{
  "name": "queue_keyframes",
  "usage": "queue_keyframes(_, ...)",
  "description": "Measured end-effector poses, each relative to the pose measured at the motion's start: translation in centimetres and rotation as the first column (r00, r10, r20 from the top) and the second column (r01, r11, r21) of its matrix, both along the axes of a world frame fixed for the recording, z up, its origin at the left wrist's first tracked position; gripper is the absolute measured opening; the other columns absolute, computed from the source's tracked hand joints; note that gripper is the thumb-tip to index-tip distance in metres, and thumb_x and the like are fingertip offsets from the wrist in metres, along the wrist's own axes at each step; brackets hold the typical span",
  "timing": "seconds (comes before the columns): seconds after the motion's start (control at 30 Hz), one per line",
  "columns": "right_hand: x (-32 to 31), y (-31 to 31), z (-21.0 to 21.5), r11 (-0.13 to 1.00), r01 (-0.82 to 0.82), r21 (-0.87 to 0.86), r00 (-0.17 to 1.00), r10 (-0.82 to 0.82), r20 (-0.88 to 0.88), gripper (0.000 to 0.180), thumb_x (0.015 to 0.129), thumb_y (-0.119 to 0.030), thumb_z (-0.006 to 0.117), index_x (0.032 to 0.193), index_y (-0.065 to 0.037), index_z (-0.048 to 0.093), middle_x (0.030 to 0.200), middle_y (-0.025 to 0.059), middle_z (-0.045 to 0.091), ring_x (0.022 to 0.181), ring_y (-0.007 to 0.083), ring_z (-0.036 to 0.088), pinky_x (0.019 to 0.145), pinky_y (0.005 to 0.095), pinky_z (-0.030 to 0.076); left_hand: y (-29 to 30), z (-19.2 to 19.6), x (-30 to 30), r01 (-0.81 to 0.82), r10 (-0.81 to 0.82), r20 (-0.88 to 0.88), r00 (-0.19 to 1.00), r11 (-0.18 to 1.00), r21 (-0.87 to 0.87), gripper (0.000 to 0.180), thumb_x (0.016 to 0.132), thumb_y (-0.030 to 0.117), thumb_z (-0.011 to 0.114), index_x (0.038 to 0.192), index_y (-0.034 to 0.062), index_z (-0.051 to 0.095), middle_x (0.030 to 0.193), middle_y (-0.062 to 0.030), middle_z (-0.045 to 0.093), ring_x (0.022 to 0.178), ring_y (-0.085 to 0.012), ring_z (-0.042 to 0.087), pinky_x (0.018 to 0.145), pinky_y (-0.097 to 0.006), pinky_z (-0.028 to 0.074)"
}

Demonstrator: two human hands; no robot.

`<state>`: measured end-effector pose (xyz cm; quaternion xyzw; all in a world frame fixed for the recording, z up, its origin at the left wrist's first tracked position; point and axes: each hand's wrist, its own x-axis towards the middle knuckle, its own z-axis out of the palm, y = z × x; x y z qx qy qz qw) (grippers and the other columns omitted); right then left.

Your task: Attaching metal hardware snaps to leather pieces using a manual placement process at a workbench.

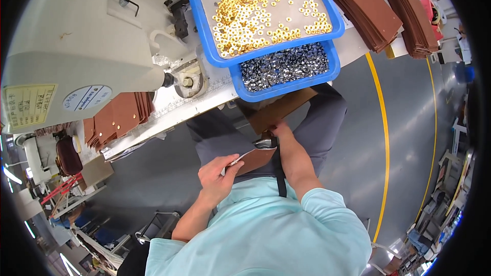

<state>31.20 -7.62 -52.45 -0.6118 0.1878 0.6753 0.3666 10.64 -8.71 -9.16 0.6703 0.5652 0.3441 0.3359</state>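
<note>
The pale, ruler-marked table (202,101) runs from nine o'clock toward two o'clock. On it stands a grey-white press machine (76,36) at ten o'clock. At twelve o'clock sits a blue plastic tray of gold eyelets (266,13), touching a blue plastic tray of silver eyelets (286,69) below it. Stacks of brown leather pieces (388,5) lie at one o'clock, more brown leather pieces (120,117) at nine.

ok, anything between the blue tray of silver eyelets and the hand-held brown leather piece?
Head view: a brown leather sheet lies there, poking from under the blue tray of silver eyelets toward the hand-held brown leather piece.
</note>
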Motion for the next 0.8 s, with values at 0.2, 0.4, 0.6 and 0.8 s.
queue_keyframes(0.2, 1.7, 0.1, 2.1, 0.998, -0.064, -0.022, 0.994, 0.066, 0.09, 0.027, 0.083, -0.018, 0.076, 0.104, -0.005, 0.065, 0.075, 0.0087, 0.065, 0.052, 0.025, 0.059, 0.047, 0.0456, 0.045, 0.4, 0.0, 0.2, 0.001, -0.001, 0.046, 0.999, 1.0, -0.002, 0.019, 0.083, 0.0, 0.083, 0.101, 0.0007, 0.077, 0.085, -0.0098, 0.076, 0.069, -0.0152, 0.069, 0.064, -0.027, 0.054)
queue_keyframes(0.4, 2.0, 1.7, 4.5, 0.947, -0.189, -0.261, 0.783, 0.305, 0.542, 0.06, 0.079, -0.03, 0.084, 0.128, -0.012, 0.055, 0.095, 0.0105, 0.068, 0.077, 0.0275, 0.066, 0.061, 0.052, 0.053, 1.1, -0.4, 0.4, -0.018, 0.019, 0.089, 0.996, 1.0, -0.009, 0.018, 0.085, 0.006, 0.084, 0.101, 0.0011, 0.078, 0.087, -0.0097, 0.077, 0.068, -0.0169, 0.07, 0.061, -0.027, 0.054)
queue_keyframes(0.6, 6.7, 0.3, 4.3, 0.837, -0.442, 0.322, 0.735, 0.132, 0.666, 0.049, 0.086, -0.016, 0.075, 0.129, -0.002, 0.056, 0.087, 0.0056, 0.065, 0.063, 0.0191, 0.058, 0.055, 0.0372, 0.048, 2.7, -0.4, 0.5, -0.07, 0.072, 0.107, 0.992, 0.997, -0.017, 0.019, 0.084, 0.001, 0.083, 0.102, -0.0004, 0.078, 0.086, -0.0081, 0.076, 0.073, -0.0132, 0.068, 0.07, -0.025, 0.054)
queue_keyframes(0.8, 6.5, 3.5, 29.8, 0.639, -0.649, 0.413, 0.711, 0.317, 0.628, 0.023, 0.091, -0.01, 0.072, 0.112, 0.001, 0.074, 0.1, 0.0087, 0.077, 0.078, 0.0106, 0.07, 0.072, 0.0253, 0.056, 3.3, -0.9, -0.4, -0.15, 0.197, 0.254, 0.947, 0.97, -0.19, 0.02, 0.089, 0.006, 0.08, 0.108, 0.0005, 0.077, 0.089, -0.0074, 0.076, 0.078, -0.011, 0.069, 0.074, -0.025, 0.055)
